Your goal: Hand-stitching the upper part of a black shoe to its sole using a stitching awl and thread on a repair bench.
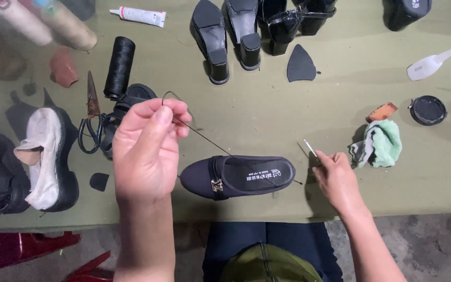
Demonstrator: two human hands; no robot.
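My left hand [144, 149] is raised over the table, pinching a thin black thread [204, 137] between thumb and fingers. The thread runs down to the right toward a black flat shoe [238, 176] with a gold buckle, lying on its sole near the table's front edge. My right hand [336, 180] rests on the table just right of the shoe's heel, pinching a slim metal needle [310, 148] that points up and to the left.
Olive-green table [340, 78]. Black heeled shoes [225, 36] at the back. Black thread spool [119, 67], scissors [91, 112] and a cream-lined shoe [48, 156] at left. Green cloth [382, 143], round black lid [427, 110], white tool [431, 63] at right. Glue tube [138, 15] at back.
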